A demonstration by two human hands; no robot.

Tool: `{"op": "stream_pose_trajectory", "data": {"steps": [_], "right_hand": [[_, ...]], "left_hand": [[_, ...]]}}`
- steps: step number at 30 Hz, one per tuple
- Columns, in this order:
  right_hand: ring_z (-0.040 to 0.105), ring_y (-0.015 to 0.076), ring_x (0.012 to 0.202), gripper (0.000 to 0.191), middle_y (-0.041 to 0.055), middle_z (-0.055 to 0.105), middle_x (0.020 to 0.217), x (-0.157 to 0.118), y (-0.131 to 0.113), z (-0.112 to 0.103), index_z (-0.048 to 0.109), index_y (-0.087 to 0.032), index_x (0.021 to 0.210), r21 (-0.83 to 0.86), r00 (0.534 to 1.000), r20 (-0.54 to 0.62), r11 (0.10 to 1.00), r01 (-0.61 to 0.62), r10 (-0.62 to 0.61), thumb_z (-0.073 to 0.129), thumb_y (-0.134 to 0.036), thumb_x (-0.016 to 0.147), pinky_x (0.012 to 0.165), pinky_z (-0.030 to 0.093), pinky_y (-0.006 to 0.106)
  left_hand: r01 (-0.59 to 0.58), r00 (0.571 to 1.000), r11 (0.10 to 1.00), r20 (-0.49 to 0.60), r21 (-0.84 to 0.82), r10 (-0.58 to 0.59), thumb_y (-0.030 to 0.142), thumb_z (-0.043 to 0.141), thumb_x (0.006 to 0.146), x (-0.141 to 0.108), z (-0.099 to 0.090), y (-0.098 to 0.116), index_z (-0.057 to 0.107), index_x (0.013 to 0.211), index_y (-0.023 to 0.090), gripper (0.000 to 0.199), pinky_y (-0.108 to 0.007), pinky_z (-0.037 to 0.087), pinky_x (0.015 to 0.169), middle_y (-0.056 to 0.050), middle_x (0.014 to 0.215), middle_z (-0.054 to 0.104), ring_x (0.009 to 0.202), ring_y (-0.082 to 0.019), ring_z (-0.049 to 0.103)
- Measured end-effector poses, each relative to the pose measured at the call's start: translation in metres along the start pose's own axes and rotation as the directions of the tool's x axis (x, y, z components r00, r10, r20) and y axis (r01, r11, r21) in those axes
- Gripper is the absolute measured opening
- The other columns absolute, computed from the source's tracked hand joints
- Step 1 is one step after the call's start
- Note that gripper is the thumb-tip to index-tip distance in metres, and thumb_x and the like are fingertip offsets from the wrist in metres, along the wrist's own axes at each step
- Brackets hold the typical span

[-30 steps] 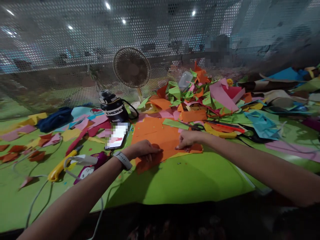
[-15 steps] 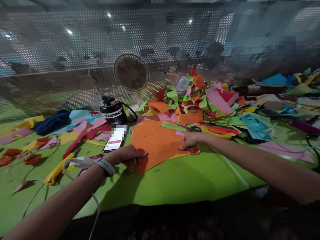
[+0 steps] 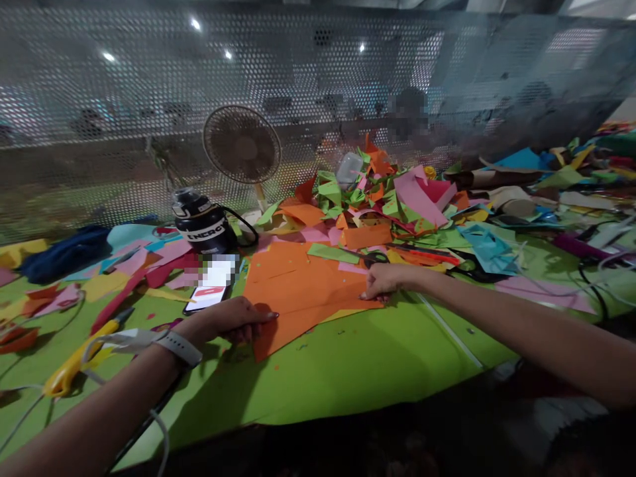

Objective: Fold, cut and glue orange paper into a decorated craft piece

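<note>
A large sheet of orange paper [image 3: 303, 285] lies tilted on the green table, with a yellow edge showing beneath its right part. My left hand [image 3: 247, 319] pinches its left side, thumb on top and the other fingers curled. At the right edge my right hand [image 3: 381, 281] is closed on the same sheet, thumb along its surface. A light green paper strip [image 3: 332, 252] rests across the sheet's far edge. Close behind my right hand lie dark-handled scissors [image 3: 376, 257], partly hidden by paper.
A phone [image 3: 211, 285] and a dark bottle [image 3: 203, 225] stand left of the sheet, a fan [image 3: 242, 146] behind. A yellow-handled tool [image 3: 74, 364] and white cable lie by my left forearm. Paper scraps [image 3: 368, 235] heap up at the back, before a perforated metal screen [image 3: 308, 66].
The view has swung slightly right, so everything sits further left in the picture. Both hands keep their hold on the orange paper, which stays in about the same place.
</note>
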State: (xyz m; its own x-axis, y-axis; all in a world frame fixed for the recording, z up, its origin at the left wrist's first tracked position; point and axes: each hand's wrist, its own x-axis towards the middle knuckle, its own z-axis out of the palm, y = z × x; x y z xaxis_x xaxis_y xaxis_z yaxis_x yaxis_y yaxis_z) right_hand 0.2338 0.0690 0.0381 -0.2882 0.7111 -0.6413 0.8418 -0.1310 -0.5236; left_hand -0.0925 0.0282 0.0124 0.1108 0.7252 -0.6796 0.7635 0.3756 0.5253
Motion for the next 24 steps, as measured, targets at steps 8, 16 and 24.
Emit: {"op": "stream_pose_trajectory", "data": {"steps": [8, 16, 24], "right_hand": [[0.051, 0.0103, 0.046, 0.034, -0.0027, 0.056, 0.047, -0.003, 0.004, -0.005, 0.054, -0.017, 0.05, -0.007, 0.992, -0.026, 0.992, 0.126, -0.126, 0.078, -0.034, 0.067, 0.051, 0.04, 0.023], [0.058, 0.0172, 0.072, 0.018, 0.0045, 0.067, 0.08, 0.006, -0.01, 0.028, 0.063, -0.017, 0.072, -0.376, 0.803, -0.277, 0.829, 0.414, -0.527, 0.074, -0.032, 0.071, 0.058, 0.034, 0.025], [0.057, 0.0143, 0.064, 0.019, 0.0009, 0.065, 0.07, 0.006, -0.013, 0.037, 0.06, -0.017, 0.069, -0.161, 0.788, -0.414, 0.888, 0.43, -0.457, 0.068, -0.031, 0.078, 0.057, 0.037, 0.024]], "left_hand": [[-0.023, 0.99, 0.997, -0.14, -0.076, 0.013, 0.067, 0.074, 0.053, -0.022, -0.006, 0.002, 0.06, 0.042, 0.017, 0.053, -0.024, 0.025, 0.044, -0.004, 0.037, 0.055, 0.036, -0.012, 0.045], [-0.203, 0.96, 0.915, -0.253, -0.349, 0.116, 0.053, 0.074, 0.064, -0.027, 0.014, 0.027, 0.061, 0.057, 0.017, 0.039, -0.022, 0.034, 0.046, -0.004, 0.054, 0.069, 0.046, -0.014, 0.058], [-0.254, 0.966, 0.835, -0.168, -0.488, 0.196, 0.053, 0.074, 0.069, -0.027, 0.034, 0.04, 0.067, 0.067, 0.016, 0.038, -0.021, 0.04, 0.048, -0.007, 0.064, 0.073, 0.051, -0.013, 0.062]]}}
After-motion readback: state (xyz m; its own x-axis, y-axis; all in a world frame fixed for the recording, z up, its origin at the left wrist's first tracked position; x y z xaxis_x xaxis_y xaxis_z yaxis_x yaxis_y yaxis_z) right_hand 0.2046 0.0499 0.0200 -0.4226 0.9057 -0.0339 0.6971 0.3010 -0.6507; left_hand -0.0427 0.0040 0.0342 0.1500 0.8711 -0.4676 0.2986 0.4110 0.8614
